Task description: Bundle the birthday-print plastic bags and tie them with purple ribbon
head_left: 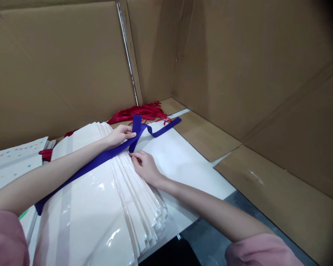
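A long blue-purple strap [100, 159] lies across a thick fanned stack of glossy white sheets or bags [100, 207]. Above the stack's far right edge, my left hand [122, 135] is closed, thumb and fingers pinching the strap near its upright end. My right hand [145, 166] is just below it, its fingertips closed together at the edge of the stack by the strap's lower part. What those fingertips hold is too small to make out. The strap's other end curls away to the right over the white surface.
Red ribbons [138, 112] are heaped behind the stack. At the left are patterned white sheets [13, 162] and a red bundle [46, 154]. Tall cardboard walls [238, 66] enclose the back and right. A white board [183, 159] lies under the stack, and a black object [172, 253] is below.
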Demonstrator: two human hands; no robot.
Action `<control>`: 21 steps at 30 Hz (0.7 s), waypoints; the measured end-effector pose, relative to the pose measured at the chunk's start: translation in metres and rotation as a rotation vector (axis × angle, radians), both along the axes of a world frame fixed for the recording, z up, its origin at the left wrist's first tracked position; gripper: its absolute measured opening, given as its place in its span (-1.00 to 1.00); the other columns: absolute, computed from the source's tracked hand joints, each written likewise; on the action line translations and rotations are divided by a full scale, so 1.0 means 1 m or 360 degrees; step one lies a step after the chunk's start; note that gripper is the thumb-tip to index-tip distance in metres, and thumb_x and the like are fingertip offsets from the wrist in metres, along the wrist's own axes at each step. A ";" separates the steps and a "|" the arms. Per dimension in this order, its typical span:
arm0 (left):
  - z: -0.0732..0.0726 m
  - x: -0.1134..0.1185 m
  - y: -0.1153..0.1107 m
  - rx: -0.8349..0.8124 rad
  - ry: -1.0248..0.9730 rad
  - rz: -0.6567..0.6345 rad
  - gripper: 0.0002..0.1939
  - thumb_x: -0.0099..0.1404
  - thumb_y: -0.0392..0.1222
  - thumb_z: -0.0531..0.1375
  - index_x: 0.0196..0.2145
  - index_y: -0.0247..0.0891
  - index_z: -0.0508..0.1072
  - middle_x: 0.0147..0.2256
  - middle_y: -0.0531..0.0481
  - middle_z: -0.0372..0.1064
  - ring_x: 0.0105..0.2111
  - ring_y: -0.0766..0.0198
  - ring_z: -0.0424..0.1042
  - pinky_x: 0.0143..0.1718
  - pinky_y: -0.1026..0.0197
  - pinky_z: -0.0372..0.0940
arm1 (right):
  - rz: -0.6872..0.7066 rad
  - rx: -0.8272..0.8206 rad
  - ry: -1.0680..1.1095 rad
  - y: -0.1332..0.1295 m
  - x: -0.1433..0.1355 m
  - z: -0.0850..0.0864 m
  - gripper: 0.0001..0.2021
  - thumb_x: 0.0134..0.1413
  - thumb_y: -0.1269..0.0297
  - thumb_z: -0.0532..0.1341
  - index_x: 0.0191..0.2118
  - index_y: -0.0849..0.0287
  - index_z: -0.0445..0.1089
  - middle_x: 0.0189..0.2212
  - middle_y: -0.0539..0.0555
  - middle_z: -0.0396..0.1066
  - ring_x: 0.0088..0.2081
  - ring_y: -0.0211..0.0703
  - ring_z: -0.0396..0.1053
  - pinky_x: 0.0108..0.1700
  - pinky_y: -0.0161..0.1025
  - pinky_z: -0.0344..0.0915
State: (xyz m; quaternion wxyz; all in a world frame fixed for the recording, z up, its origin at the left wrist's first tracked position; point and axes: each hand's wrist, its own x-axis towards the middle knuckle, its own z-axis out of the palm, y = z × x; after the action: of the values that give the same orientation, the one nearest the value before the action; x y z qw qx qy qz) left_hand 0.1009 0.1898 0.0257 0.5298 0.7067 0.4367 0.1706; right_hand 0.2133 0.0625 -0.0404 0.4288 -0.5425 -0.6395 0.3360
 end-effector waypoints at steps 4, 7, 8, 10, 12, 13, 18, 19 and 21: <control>-0.003 0.001 0.003 0.0036 0.0029 -0.0041 -0.46 -0.10 0.13 0.30 -0.38 -0.45 0.34 -0.51 0.05 0.29 -0.53 0.56 0.20 -0.49 0.50 0.12 | -0.0020 -0.0074 0.0026 0.000 0.000 0.001 -0.67 0.10 0.35 -0.01 -0.12 0.18 0.45 -0.23 0.00 0.35 -0.25 -0.47 0.26 -0.17 -0.52 0.14; -0.004 0.002 0.003 0.0044 0.0061 -0.0050 -0.47 -0.09 0.11 0.28 -0.37 -0.46 0.34 -0.52 0.05 0.28 -0.54 0.56 0.19 -0.49 0.50 0.12 | 0.0000 -0.0211 0.0083 -0.001 0.000 0.002 -0.66 0.10 0.35 -0.01 -0.13 0.19 0.46 -0.22 0.02 0.36 -0.22 -0.43 0.28 -0.11 -0.48 0.14; -0.004 0.003 0.003 0.0046 0.0071 -0.0050 -0.47 -0.09 0.11 0.28 -0.37 -0.46 0.34 -0.52 0.05 0.28 -0.54 0.56 0.19 -0.49 0.49 0.11 | 0.0012 -0.0255 0.0105 -0.002 -0.001 0.002 -0.67 0.09 0.35 -0.01 -0.14 0.19 0.46 -0.21 0.03 0.36 -0.21 -0.41 0.29 -0.09 -0.46 0.14; -0.004 0.004 0.002 0.0054 0.0088 -0.0046 -0.46 -0.10 0.11 0.28 -0.37 -0.46 0.33 -0.52 0.05 0.27 -0.56 0.56 0.18 -0.51 0.49 0.11 | 0.0033 -0.0316 0.0144 -0.002 -0.001 0.002 -0.67 0.09 0.35 -0.01 -0.16 0.19 0.46 -0.19 0.03 0.36 -0.19 -0.37 0.29 -0.07 -0.44 0.14; -0.003 0.005 0.002 0.0066 0.0108 -0.0048 -0.45 -0.12 0.13 0.28 -0.38 -0.46 0.32 -0.53 0.06 0.25 -0.56 0.56 0.17 -0.52 0.49 0.10 | 0.0047 -0.0352 0.0180 -0.003 -0.002 0.003 -0.68 0.09 0.34 -0.01 -0.18 0.20 0.47 -0.19 0.03 0.36 -0.19 -0.36 0.30 -0.08 -0.43 0.15; -0.003 0.005 0.002 0.0073 0.0120 -0.0053 -0.45 -0.13 0.13 0.28 -0.39 -0.46 0.32 -0.53 0.06 0.25 -0.57 0.56 0.17 -0.52 0.49 0.09 | 0.0050 -0.0369 0.0203 -0.003 -0.002 0.003 -0.68 0.08 0.34 -0.01 -0.19 0.20 0.47 -0.20 0.02 0.37 -0.20 -0.37 0.31 -0.09 -0.44 0.15; -0.003 0.005 0.007 0.0139 0.0191 -0.0106 -0.46 -0.08 0.15 0.25 -0.40 -0.45 0.31 -0.56 0.09 0.19 -0.58 0.58 0.13 -0.54 0.49 0.06 | 0.0008 -0.0493 0.0393 0.004 -0.002 0.000 -0.71 0.04 0.35 0.04 -0.15 0.22 0.42 -0.19 -0.03 0.36 -0.20 -0.46 0.31 -0.11 -0.52 0.18; -0.003 0.005 0.008 0.0159 0.0211 -0.0120 -0.47 -0.07 0.15 0.24 -0.42 -0.45 0.30 -0.57 0.10 0.17 -0.59 0.59 0.11 -0.55 0.50 0.04 | -0.0028 -0.0522 0.0429 0.006 -0.002 -0.001 -0.72 0.03 0.35 0.05 -0.15 0.25 0.40 -0.20 -0.02 0.36 -0.22 -0.48 0.31 -0.13 -0.53 0.19; -0.004 0.005 0.012 0.0207 0.0248 -0.0147 -0.49 -0.04 0.14 0.23 -0.47 -0.45 0.29 -0.59 0.11 0.14 -0.60 0.60 0.06 -0.56 0.51 0.00 | -0.0099 -0.0574 0.0483 0.011 -0.002 -0.002 -0.73 0.02 0.29 0.08 -0.18 0.30 0.36 -0.27 0.01 0.36 -0.30 -0.49 0.29 -0.23 -0.54 0.19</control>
State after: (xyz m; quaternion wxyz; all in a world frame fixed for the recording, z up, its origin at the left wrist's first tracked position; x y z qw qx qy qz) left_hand 0.1062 0.2015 0.0220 0.4546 0.7702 0.4314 0.1186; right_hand 0.2110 0.0732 -0.0426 0.4263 -0.5731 -0.4804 0.5090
